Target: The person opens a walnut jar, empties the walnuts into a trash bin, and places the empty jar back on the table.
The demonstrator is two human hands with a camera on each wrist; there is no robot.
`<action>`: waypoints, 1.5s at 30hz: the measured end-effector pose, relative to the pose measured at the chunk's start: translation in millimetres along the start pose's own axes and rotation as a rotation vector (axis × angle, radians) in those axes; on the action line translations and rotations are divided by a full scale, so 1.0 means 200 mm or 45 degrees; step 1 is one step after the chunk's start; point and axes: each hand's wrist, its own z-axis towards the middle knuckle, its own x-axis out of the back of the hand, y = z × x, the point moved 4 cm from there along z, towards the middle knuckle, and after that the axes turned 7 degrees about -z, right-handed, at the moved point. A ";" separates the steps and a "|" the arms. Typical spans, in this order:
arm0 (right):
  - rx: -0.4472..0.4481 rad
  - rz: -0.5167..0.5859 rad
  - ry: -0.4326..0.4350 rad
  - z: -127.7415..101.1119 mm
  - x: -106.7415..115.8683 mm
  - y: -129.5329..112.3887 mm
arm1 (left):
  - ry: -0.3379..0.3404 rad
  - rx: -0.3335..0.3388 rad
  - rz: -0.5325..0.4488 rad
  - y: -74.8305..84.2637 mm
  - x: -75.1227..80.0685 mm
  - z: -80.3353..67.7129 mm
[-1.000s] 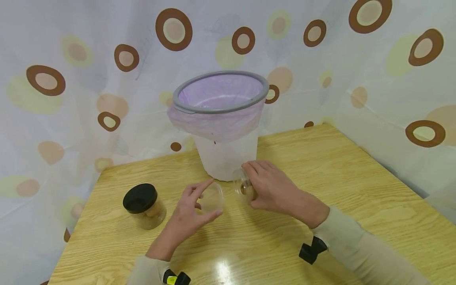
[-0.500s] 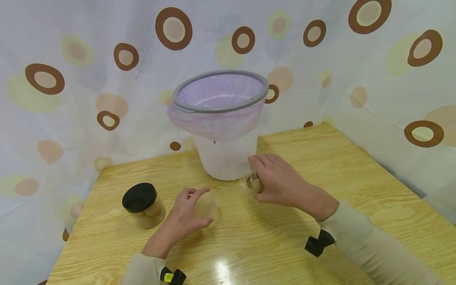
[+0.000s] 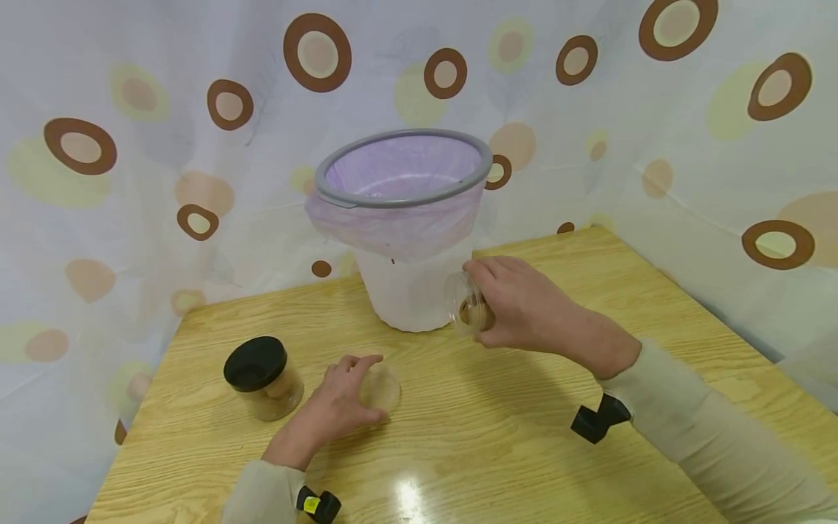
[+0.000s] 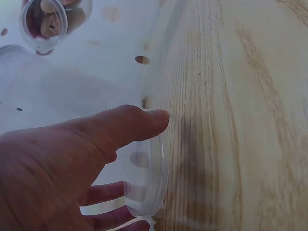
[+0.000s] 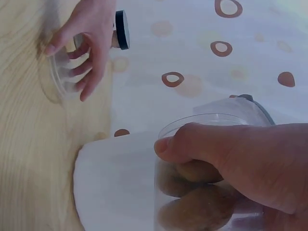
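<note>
Partly hidden jar (image 3: 468,311) (right hand (image 3: 524,309) covering), contents blurred

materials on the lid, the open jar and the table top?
Lid: looks like clear glossy plastic; the wood grain shows through it under the left hand.
Jar: clear, likely plastic too; brown lumps show through its wall in the right hand.
Table: pale wood grain with a glare spot, so wood or a printed laminate, smooth finish.
</note>
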 end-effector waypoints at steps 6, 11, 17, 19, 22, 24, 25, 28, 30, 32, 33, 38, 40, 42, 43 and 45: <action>0.041 0.000 0.012 0.04 0.06 0.02 | -0.016 0.005 0.021 -0.02 0.00 0.00; 0.069 0.014 -0.008 0.08 0.12 0.01 | -0.035 0.002 0.047 -0.03 0.01 0.00; 0.113 0.009 0.003 0.12 0.17 0.01 | -0.016 0.020 0.079 -0.01 0.04 0.02; 0.123 0.007 0.000 0.14 0.19 0.01 | 0.004 0.017 0.098 0.00 0.07 0.03; 0.130 0.005 -0.007 0.16 0.21 0.01 | 0.036 0.006 0.078 0.03 0.12 0.04; 0.133 0.010 -0.008 0.17 0.23 0.01 | 0.068 -0.023 0.056 0.05 0.17 0.05; 0.134 0.009 -0.006 0.18 0.24 0.01 | 0.087 -0.042 0.044 0.06 0.20 0.05; 0.118 0.024 -0.016 0.20 0.28 0.01 | 0.149 -0.094 0.017 0.11 0.30 0.07; 0.106 0.031 -0.021 0.21 0.31 0.02 | 0.186 -0.118 0.008 0.15 0.37 0.07; 0.090 0.042 -0.036 0.23 0.33 0.03 | 0.230 -0.152 -0.009 0.20 0.44 0.09; 0.084 0.048 -0.042 0.23 0.34 0.04 | 0.252 -0.171 -0.016 0.22 0.47 0.09; 0.061 0.059 -0.072 0.26 0.38 0.05 | 0.368 -0.256 -0.047 0.31 0.62 0.12; 0.064 0.062 -0.077 0.27 0.39 0.05 | 0.411 -0.276 -0.054 0.33 0.68 0.12; 0.075 0.067 -0.075 0.28 0.41 0.05 | 0.460 -0.300 -0.060 0.35 0.73 0.12; 0.076 0.068 -0.075 0.28 0.41 0.05 | 0.484 -0.310 -0.059 0.36 0.76 0.13; 0.068 0.069 -0.086 0.29 0.43 0.06 | 0.529 -0.320 -0.067 0.38 0.82 0.13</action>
